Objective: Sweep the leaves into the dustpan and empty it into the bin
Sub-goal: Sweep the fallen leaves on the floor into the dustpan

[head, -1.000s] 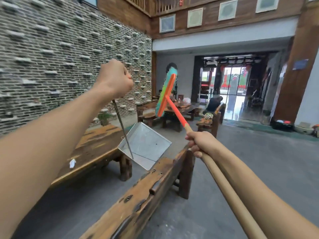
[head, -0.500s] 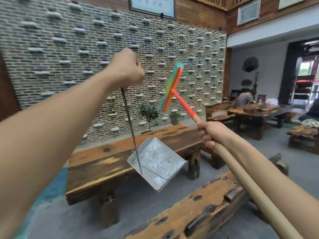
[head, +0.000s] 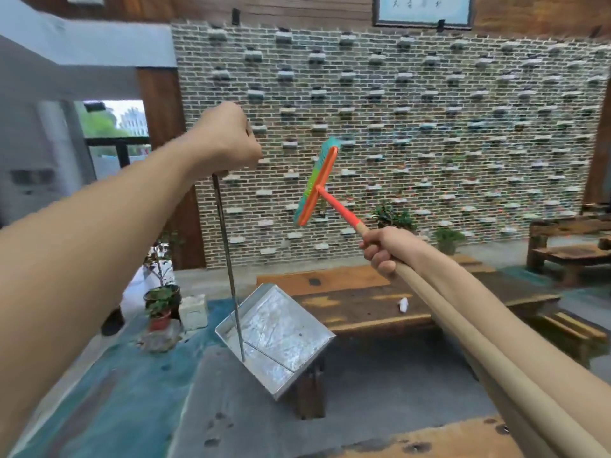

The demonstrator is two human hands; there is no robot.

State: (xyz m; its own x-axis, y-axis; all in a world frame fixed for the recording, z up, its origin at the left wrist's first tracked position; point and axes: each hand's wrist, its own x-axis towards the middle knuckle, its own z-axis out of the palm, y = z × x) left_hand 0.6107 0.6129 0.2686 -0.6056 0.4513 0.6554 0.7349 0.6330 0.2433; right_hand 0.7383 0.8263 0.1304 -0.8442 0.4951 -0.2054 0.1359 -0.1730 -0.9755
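My left hand (head: 226, 142) is raised and closed around the top of a thin metal rod, from which a shiny metal dustpan (head: 276, 338) hangs in the air, tilted, with nothing visible inside. My right hand (head: 385, 247) grips the wooden shaft of a broom (head: 340, 211). The broom's orange and green head (head: 315, 183) points up and away toward the brick wall. No leaves and no bin are in sight.
A long dark wooden table (head: 380, 304) stands ahead, partly behind the dustpan, with a small white scrap (head: 403, 305) on it. A wooden bench edge (head: 446, 439) lies at the bottom right. Potted plants (head: 160, 305) stand at the left by a doorway. The brick wall (head: 429, 143) fills the background.
The view has swung left, from the hall entrance to the brick wall and a left doorway. Both hands keep the same hold on dustpan rod and broom, held out in front.
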